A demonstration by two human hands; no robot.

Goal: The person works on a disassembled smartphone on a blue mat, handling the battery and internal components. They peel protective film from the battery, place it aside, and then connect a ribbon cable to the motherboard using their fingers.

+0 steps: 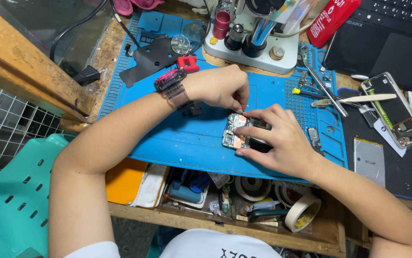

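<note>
Workbench [34, 67] of worn wood carries a blue silicone mat [187, 143], and beneath the mat's near edge an open drawer [244, 217] holds a roll of pale tape [303, 212], darker rolls, small tools and a yellow pad at its left end. On the mat's far side stands a microscope base [258, 50], white, with a red cap and dark lenses beside it; a dark laptop [387, 43] lies far right. Right of the mat rest a phone in a clear case [397, 110], a silver battery [370, 160], tweezers and a yellow-tipped screwdriver. At mid-mat lies an opened phone [237, 131], its circuit board exposed. The left hand [220, 88], wearing a translucent watch, pinches at the phone's far end with fingertips closed on a part too small to make out. The right hand [275, 141] clasps the phone's right side, covering most of it. A teal plastic chair [20, 191] is cut off at near left.
</note>
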